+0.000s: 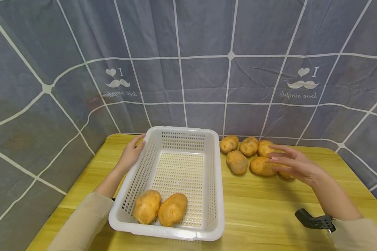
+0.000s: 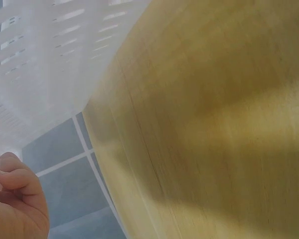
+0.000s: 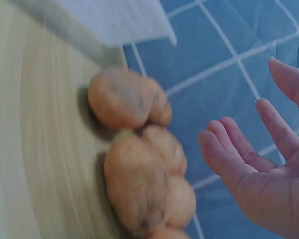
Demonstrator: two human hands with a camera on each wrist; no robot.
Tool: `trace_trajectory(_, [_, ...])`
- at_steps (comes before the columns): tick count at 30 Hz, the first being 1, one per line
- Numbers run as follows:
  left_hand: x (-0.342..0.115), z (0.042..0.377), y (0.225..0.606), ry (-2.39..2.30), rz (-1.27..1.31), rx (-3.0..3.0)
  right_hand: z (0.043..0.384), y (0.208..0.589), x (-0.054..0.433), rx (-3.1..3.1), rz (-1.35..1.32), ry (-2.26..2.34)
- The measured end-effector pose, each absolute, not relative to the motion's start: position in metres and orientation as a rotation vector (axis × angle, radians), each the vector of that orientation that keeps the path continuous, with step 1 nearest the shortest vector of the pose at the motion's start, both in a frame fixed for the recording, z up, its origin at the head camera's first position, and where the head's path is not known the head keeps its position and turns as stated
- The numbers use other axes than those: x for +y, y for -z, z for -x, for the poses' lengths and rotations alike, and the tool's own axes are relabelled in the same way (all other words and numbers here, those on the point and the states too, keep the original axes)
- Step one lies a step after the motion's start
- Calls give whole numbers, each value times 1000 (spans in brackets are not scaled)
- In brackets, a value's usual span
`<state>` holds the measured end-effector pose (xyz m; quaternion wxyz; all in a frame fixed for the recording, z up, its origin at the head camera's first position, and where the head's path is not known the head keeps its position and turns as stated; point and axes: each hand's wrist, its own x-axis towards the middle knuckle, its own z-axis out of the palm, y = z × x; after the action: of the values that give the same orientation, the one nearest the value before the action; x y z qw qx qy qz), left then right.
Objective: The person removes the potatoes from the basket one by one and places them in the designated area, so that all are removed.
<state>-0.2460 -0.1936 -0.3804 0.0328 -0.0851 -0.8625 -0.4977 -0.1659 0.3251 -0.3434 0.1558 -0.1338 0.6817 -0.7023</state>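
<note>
A white plastic basket (image 1: 207, 234) with slotted walls holds two potatoes at its near end, a left potato (image 1: 147, 206) and a right potato (image 1: 172, 210). At the basket's far left side, my left hand (image 1: 131, 155) grips the rim, its fingers bent in the left wrist view. My right hand (image 1: 296, 164) hovers over the right end of a group of potatoes, fingers spread and holding nothing. Among these are a front potato (image 1: 237, 162), a potato (image 1: 262, 166) close to the fingertips, and one partly hidden under the hand (image 1: 286, 172).
The wooden table (image 1: 254, 216) carries the basket and the potato group to its right. Behind the table hangs a grey curtain (image 1: 204, 80) with white lines, close to the basket's far end. A dark strap (image 1: 315, 221) sits at my right wrist.
</note>
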Motion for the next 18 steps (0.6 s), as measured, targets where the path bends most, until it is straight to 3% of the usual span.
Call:
trace_trajectory(8, [-192,247,382,1543,260,-2644,165,336,289,1878,514,1979])
trace_trajectory(18, [-193,246,381,1538,253,-2651,168,327,252,1905,491,1892])
